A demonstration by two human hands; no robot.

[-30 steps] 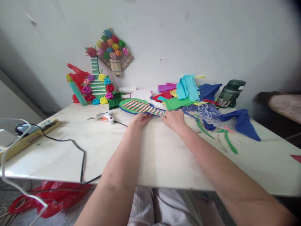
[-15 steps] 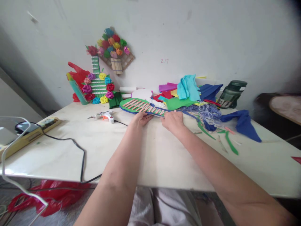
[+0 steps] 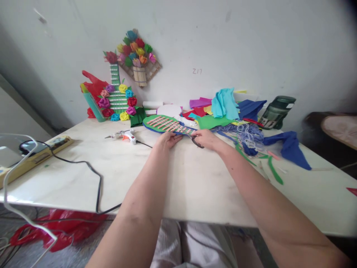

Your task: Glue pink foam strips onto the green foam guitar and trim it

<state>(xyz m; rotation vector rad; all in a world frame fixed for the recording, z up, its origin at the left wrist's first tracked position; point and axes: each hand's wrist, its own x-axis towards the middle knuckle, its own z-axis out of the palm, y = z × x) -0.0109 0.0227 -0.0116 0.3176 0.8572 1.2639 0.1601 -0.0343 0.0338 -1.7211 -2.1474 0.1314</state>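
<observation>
On the table in front of me lies a green guitar-shaped craft (image 3: 161, 123) with a blue edge, wooden sticks across it and white strings along its length. My left hand (image 3: 169, 140) grips its near edge, the fingertips partly hidden. Against the narrow part of the craft, my right hand (image 3: 205, 139) is closed on scissors (image 3: 198, 143); just a dark curved handle shows, and the blades are hidden. A white glue gun (image 3: 129, 137) rests to the left of my left hand.
A flower-trimmed guitar craft (image 3: 118, 98) and a teal bottle (image 3: 94, 104) stand at the back left. Crepe paper (image 3: 225, 104), tangled yarn (image 3: 248, 134) and a dark green bottle (image 3: 277, 112) fill the back right. A black cord (image 3: 95, 171) runs from a power strip (image 3: 36, 156).
A dark scissors handle now shows at my right hand, which before pressed on the narrow part of the craft. My left hand stays at the craft's edge.
</observation>
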